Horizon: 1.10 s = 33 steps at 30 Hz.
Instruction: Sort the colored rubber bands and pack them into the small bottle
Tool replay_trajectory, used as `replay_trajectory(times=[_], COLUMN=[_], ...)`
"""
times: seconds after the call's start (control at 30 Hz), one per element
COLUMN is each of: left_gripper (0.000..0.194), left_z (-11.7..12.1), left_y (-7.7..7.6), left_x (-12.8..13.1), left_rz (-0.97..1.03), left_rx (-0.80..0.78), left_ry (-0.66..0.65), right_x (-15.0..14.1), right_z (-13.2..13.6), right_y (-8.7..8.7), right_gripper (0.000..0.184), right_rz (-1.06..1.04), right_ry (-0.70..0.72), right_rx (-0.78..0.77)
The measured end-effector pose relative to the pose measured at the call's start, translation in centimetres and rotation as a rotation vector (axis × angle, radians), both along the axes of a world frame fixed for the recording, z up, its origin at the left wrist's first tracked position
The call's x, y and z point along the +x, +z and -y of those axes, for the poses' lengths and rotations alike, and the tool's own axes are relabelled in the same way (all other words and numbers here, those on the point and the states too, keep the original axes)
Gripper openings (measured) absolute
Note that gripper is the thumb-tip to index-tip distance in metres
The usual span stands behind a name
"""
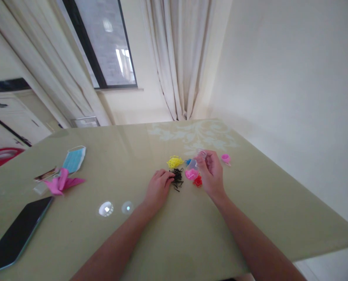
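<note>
My left hand (159, 186) rests on the table, its slightly bent fingers touching the left edge of a pile of small black rubber bands (178, 178). The thumb is mostly hidden. My right hand (211, 171) is closed on the top of a small clear plastic bag (193, 164), held tilted above the table. Pink rubber bands (191, 174) show at the bottom of the bag. Around the hands lie yellow rubber bands (175, 161), blue ones (188, 161) partly behind the bag, and red ones (197, 181) beside my right wrist.
A pink cup-like object (225, 158) lies right of my right hand. On the table's left are a blue face mask (74, 160), a pink folded-paper figure (62, 182) and a dark tablet (18, 234). A wall (293, 97) borders the table's right side.
</note>
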<state>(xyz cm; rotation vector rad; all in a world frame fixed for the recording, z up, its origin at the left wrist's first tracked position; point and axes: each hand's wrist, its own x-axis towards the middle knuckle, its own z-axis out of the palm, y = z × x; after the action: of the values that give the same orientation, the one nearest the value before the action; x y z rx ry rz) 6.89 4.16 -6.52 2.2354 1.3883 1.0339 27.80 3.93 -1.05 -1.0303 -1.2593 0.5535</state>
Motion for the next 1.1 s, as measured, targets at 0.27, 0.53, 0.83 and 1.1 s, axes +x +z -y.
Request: replay_trajectory(times=[0.27, 0.53, 0.83, 1.1], left_gripper=[0.015, 0.02, 0.027, 0.022], left_z=[0.1, -0.3, 0.4, 1.8], left_y=[1.5, 2.6, 4.4, 5.3], left_x=[-1.2, -1.5, -1.5, -2.1], left_rz=[0.28, 0.495, 0.737, 0.242], left_rx=[-0.093, -0.268, -0.221, 0.304], left_ry=[0.05, 0.036, -0.064, -0.17], right_x=[0.2, -0.2, -1.0, -1.6], right_z=[0.2, 0.5, 1.5, 1.8], right_y=[-0.6, -0.4, 0.4, 0.5], right_gripper=[0.034, 0.034, 0.038, 0.04], right_rz=[0.036, 0.097, 0.452, 0.63], right_ry=[0.038, 0.15, 0.266, 0.265], right_rx=[-0.035, -0.083, -0.128, 0.039])
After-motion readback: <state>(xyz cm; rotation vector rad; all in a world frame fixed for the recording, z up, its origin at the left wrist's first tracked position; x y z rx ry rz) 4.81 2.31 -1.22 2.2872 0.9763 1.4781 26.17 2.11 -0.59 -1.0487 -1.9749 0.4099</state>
